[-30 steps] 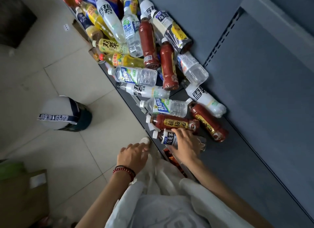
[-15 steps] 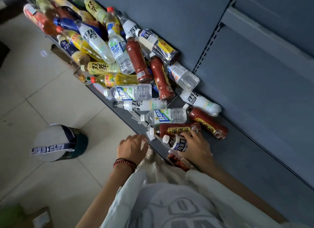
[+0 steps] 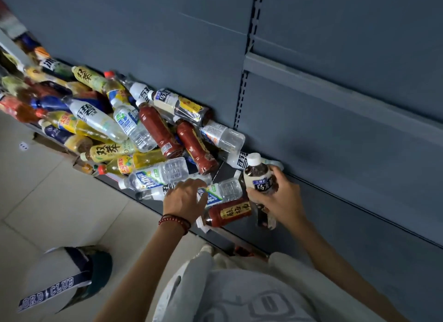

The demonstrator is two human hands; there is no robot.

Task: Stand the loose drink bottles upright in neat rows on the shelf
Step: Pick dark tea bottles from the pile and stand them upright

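Note:
A heap of drink bottles point(image 3: 134, 132) lies on its side along the low grey shelf point(image 3: 335, 216). My right hand point(image 3: 278, 199) grips a dark oolong tea bottle point(image 3: 257, 175) with a white cap, holding it nearly upright above the shelf. My left hand point(image 3: 185, 199), with a red bead bracelet, reaches over a clear water bottle point(image 3: 225, 189) lying flat, its fingers spread and touching the label. A red-brown tea bottle point(image 3: 230, 212) lies on its side between my two hands.
The shelf's grey back panel point(image 3: 311, 105) rises behind the pile. Bare shelf floor stretches to the right of my right hand. A cap with a lettered band point(image 3: 60, 278) sits on the tiled floor point(image 3: 72, 213) at lower left.
My right hand has lifted the oolong bottle off the shelf and turned it upright. My left hand has moved from the shelf edge up onto the lying water bottle.

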